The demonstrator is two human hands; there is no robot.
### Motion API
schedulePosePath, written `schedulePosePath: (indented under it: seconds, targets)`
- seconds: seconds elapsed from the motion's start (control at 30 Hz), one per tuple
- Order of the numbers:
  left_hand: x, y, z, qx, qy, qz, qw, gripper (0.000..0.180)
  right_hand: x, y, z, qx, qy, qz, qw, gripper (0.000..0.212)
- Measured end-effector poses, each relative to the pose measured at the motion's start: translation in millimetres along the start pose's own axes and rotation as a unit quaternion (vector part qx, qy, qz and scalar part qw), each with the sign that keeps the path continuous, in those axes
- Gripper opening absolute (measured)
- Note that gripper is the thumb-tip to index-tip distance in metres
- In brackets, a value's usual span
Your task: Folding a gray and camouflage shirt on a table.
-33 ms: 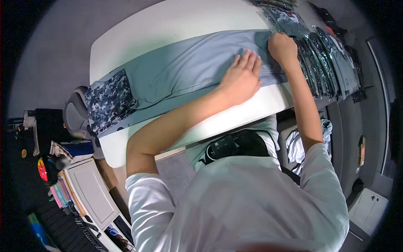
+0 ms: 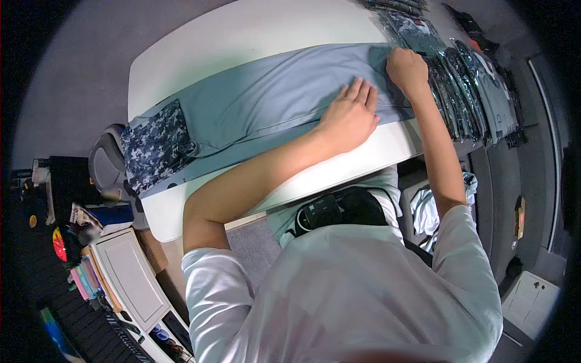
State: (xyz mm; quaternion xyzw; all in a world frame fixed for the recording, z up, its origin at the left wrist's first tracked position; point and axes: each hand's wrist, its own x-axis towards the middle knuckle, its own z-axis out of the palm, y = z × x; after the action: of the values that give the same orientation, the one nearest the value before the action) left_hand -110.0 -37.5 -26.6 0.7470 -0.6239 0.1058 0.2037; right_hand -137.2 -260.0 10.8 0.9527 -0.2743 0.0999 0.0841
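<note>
A long grey-blue garment (image 2: pixel 254 91), folded lengthwise, stretches across the table. Its left end carries a navy and white camouflage-patterned part (image 2: pixel 160 145). Soft creases run along the cloth. My left hand (image 2: pixel 352 115) lies flat on it near the right end, fingers extended and slightly spread. At the far right corner, my right hand (image 2: pixel 408 71) is closed with the fingers curled over the garment's edge. The fingertips there are hidden beneath the hand. Beside that hand lie several clear-bagged folded garments (image 2: pixel 460 91) in a row.
The white table (image 2: pixel 181 69) has rounded corners. More bagged garments (image 2: pixel 396 7) lie at its far right. A grey chair (image 2: pixel 107 160) stands to the left, with a white cabinet (image 2: pixel 133 275) nearer me. Light clothing (image 2: pixel 426 212) sits under the right side, near a grey sofa (image 2: pixel 505 193).
My left hand has slid slightly toward me over the cloth. My right hand stays at the garment's right end.
</note>
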Motion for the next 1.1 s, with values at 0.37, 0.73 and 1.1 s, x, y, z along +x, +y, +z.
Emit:
schedulePosePath:
  seconds: [0.37,0.73,1.1]
  targets:
    - [-10.3,-16.5,-32.7,-0.019,-0.033,-0.015,0.999,0.014,24.7,-0.2,2.2,-0.051,-0.070,0.048,0.995,0.027]
    - [-11.6,-17.4,-29.6,-0.038,-0.014,0.023,0.999,0.012,28.4,-10.4,5.9,-0.052,-0.079,0.040,0.995,0.027]
    - [-12.6,-20.0,-20.7,-0.040,-0.005,-0.007,0.999,0.023,9.5,-1.4,-14.0,0.074,-0.012,0.042,0.996,0.048]
